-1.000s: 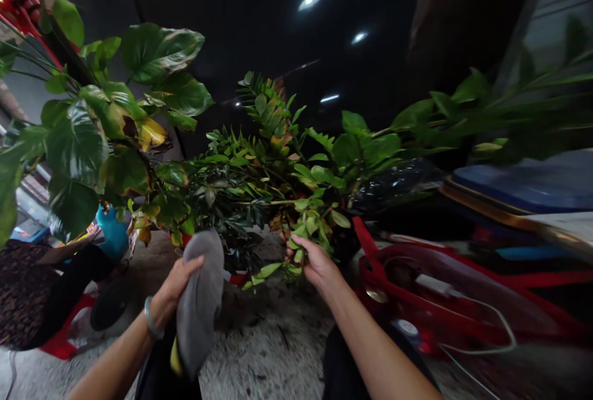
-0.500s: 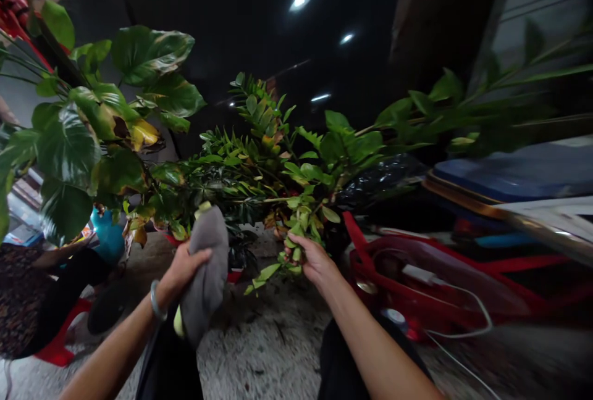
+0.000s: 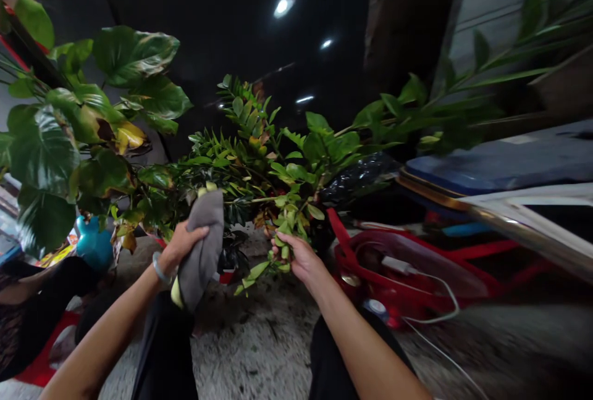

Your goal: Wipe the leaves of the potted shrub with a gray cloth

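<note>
Two things gripped: a grey cloth and a cluster of green leaves

Your left hand is closed on the cloth, the thumb pressed flat across its face. The cloth stands upright, leaning a little, with pale yellow showing at its top and along its lower edge. A light bangle circles your left wrist.

Your right hand has its fingers curled around the leaf cluster, in front of the leafy plant; you cannot tell from here whether every piece is joined to that plant. Cloth and cluster are apart, with the speckled grey floor showing below and between your dark-trousered legs.

To your left hangs a plant with large glossy leaves, one of them yellowed and brown. Below it are a teal figure and another person, partly cut off by the frame, beside a red stool.

To your right, near your forearm, lies a red container with a white adapter in it and a white cable looping out. A blue panel sits above, blurred.
</note>
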Tool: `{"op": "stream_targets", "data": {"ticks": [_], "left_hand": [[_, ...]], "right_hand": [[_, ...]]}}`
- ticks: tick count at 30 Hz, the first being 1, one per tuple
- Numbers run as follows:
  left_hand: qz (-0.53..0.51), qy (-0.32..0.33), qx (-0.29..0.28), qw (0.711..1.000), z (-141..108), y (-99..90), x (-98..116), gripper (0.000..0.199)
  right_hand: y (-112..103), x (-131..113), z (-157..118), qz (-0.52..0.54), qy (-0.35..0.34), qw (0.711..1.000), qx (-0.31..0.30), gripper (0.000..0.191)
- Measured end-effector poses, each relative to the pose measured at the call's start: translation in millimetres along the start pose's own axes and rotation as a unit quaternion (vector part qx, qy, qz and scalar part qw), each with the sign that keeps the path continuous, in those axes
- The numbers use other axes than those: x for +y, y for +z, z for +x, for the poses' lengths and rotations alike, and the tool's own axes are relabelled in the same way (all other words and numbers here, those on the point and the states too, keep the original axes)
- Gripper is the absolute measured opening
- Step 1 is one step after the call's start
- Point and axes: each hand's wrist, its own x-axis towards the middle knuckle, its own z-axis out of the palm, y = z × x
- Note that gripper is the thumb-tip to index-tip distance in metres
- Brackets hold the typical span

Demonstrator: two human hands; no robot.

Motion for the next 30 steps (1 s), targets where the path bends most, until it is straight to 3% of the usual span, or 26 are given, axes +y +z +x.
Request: {"op": "stream_targets", "data": {"ticks": [2,4,6,9,11,13,15,17,20,23,25,27,30], "left_hand": [[0.032,-0.039,-0.106,0.993,-18,-0.7,-4,0.038],[0.040,-0.033,-0.145,0.988,-29,-6.9,13,0.037],[0.017,0.024,-0.102,0.994,-24,-12.0,41,0.037],[-0.072,0.120,0.008,0.990,11,-4.6,70,0.044],[-0.119,0.114,0.040,0.985,34,12.0,62,0.046],[-0.114,0.048,0.032,0.992,44,30.9,36,0.039],[-0.054,-0.041,-0.010,0.998,35,42.7,7,0.031],[-0.018,-0.097,-0.084,0.992,17,42.2,-7,0.030],[-0.010,-0.064,-0.162,0.985,-3,26.6,16,0.036],[-0.040,0.048,-0.121,0.991,4,21.3,60,0.039],[-0.099,0.089,-0.092,0.987,17,33.6,75,0.039],[-0.158,0.069,-0.097,0.980,25,55.9,69,0.039],[-0.140,-0.035,-0.172,0.974,15,86.4,33,0.043]], "right_hand": [[-5,0,2,-0.005,-0.001,1.000,0.002,0.009],[-9,-1,3,-0.010,-0.006,1.000,-0.007,0.009],[-10,-3,3,-0.008,-0.012,1.000,-0.015,0.009],[-8,-4,2,0.009,-0.021,1.000,-0.019,0.011],[-6,-3,1,0.014,-0.027,0.999,-0.023,0.011],[-5,-1,1,0.007,-0.030,0.999,-0.028,0.011],[-6,1,1,-0.002,-0.030,0.999,-0.027,0.012],[-10,1,1,-0.007,-0.029,0.999,-0.024,0.012],[-17,-3,0,-0.009,-0.028,0.999,-0.022,0.009],[-20,-7,0,-0.010,-0.031,0.999,-0.021,0.009],[-18,-7,1,-0.011,-0.035,0.999,-0.020,0.011],[-15,-5,3,-0.014,-0.038,0.999,-0.018,0.012],[-10,2,9,-0.019,-0.038,0.999,-0.009,0.015]]}}
